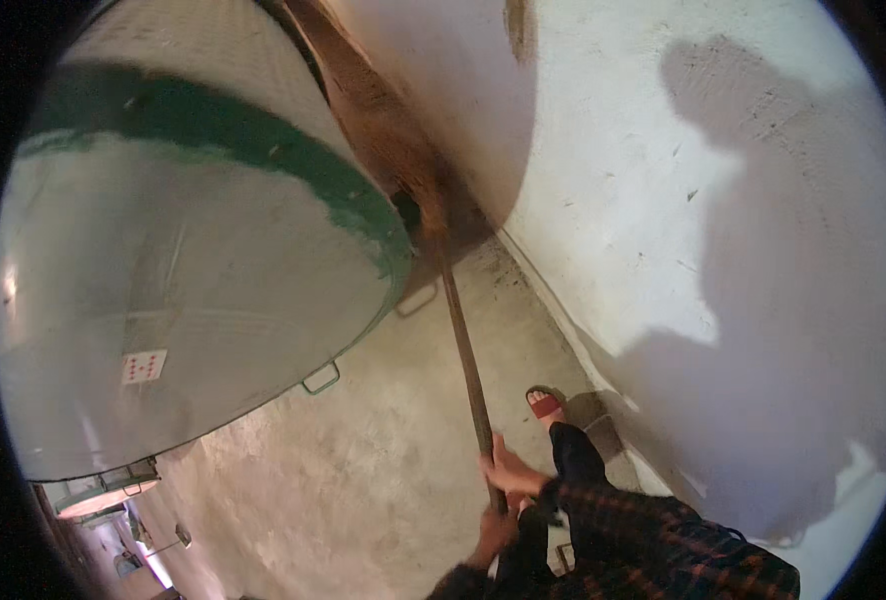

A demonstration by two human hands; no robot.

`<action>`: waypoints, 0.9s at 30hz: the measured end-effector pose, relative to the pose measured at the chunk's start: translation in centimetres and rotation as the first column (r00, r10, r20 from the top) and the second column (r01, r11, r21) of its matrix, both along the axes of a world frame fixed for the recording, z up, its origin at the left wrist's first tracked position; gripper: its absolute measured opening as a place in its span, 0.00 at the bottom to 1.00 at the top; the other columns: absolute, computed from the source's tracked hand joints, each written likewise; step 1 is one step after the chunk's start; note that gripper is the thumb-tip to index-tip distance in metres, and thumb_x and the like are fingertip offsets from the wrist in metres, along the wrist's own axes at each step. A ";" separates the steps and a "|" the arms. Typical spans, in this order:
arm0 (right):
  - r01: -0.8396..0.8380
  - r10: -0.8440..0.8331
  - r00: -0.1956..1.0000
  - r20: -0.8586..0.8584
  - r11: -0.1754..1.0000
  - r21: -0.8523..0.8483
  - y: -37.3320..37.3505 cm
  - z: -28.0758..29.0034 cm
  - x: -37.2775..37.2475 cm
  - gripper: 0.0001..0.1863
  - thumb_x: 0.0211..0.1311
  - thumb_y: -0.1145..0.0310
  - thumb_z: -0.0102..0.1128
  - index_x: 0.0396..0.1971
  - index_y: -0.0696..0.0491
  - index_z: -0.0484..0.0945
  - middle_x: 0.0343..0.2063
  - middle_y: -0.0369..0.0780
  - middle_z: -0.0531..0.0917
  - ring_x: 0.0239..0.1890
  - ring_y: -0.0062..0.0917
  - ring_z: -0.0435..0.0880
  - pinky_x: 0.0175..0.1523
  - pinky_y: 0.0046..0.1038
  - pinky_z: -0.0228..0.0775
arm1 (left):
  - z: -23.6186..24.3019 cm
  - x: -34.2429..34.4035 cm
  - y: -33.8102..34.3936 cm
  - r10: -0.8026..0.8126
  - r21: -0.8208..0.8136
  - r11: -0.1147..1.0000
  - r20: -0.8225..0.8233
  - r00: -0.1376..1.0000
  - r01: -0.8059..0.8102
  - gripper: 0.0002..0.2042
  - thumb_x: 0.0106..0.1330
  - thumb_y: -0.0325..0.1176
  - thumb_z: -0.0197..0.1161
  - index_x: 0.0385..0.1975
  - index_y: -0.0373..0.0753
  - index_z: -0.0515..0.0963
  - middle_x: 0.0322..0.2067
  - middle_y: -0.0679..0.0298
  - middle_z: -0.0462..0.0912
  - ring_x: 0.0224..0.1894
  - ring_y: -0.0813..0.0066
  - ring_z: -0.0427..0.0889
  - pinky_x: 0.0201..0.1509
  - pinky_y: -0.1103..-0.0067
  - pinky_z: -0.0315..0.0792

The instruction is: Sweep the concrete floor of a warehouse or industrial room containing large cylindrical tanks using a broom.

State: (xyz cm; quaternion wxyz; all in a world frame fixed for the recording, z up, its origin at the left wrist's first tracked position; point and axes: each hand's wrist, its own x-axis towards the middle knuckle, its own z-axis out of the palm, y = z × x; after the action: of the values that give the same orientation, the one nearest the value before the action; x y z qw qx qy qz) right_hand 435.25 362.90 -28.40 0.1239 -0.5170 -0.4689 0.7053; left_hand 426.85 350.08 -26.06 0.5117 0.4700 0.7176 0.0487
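Observation:
My right hand (510, 468) grips a long wooden broom handle (465, 350), and my left hand (493, 532) is closed on it lower down, nearer my body. The broom's brown bristle head (429, 200) reaches into the narrow, shadowed gap between a big grey metal bin (183, 260) and the white wall (613, 200). The bin has a green-painted rim, a small looped handle (321, 376) and a playing card (144, 366) stuck on its side.
My foot in a red-strapped sandal (546, 405) stands on the concrete floor (293, 440) beside the wall's base. A second round container (98, 495) with a handle stands at lower left, with small objects beyond it. My shadow falls on the wall.

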 end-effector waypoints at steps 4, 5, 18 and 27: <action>-0.289 0.290 0.954 -0.075 0.957 0.024 -5.5 5.1 0.6 0.25 0.64 0.58 0.51 0.49 0.60 0.54 0.29 0.45 0.76 0.31 0.32 0.79 0.35 0.37 0.72 | 13.4 -2.2 -11.0 0.314 -0.384 0.878 0.010 0.949 -0.286 0.22 0.61 0.48 0.59 0.40 0.32 0.73 0.24 0.55 0.77 0.26 0.64 0.76 0.24 0.69 0.69; -0.198 0.168 0.975 -0.143 0.954 -0.226 -3.8 5.8 0.2 0.23 0.64 0.58 0.51 0.46 0.59 0.56 0.33 0.46 0.74 0.37 0.32 0.78 0.38 0.37 0.72 | 12.3 -2.7 -13.6 0.318 -0.399 0.872 0.023 0.948 -0.283 0.22 0.61 0.48 0.59 0.40 0.32 0.73 0.24 0.55 0.77 0.26 0.64 0.76 0.24 0.69 0.69; -0.031 -0.042 0.963 0.268 0.965 0.262 15.5 0.1 -3.5 0.24 0.61 0.61 0.47 0.44 0.68 0.56 0.25 0.51 0.77 0.26 0.41 0.80 0.32 0.39 0.71 | 4.9 1.0 4.5 0.334 0.024 0.937 0.214 0.918 -0.347 0.16 0.57 0.40 0.61 0.32 0.29 0.72 0.22 0.49 0.78 0.27 0.56 0.80 0.30 0.67 0.71; -0.105 0.023 0.923 0.384 0.975 0.194 17.8 -3.1 -2.3 0.34 0.59 0.61 0.50 0.57 0.70 0.53 0.28 0.55 0.79 0.32 0.50 0.79 0.48 0.43 0.68 | 4.0 2.9 5.2 0.298 -0.017 0.947 0.419 0.858 -0.320 0.11 0.59 0.37 0.57 0.22 0.34 0.70 0.15 0.56 0.71 0.17 0.61 0.72 0.22 0.67 0.66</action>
State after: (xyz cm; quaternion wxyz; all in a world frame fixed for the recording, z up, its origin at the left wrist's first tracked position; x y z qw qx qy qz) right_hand 432.93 380.69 -31.48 0.0619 -0.6118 -0.5728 0.5420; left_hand 429.72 355.26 -22.08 0.6253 0.3410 0.6566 0.2482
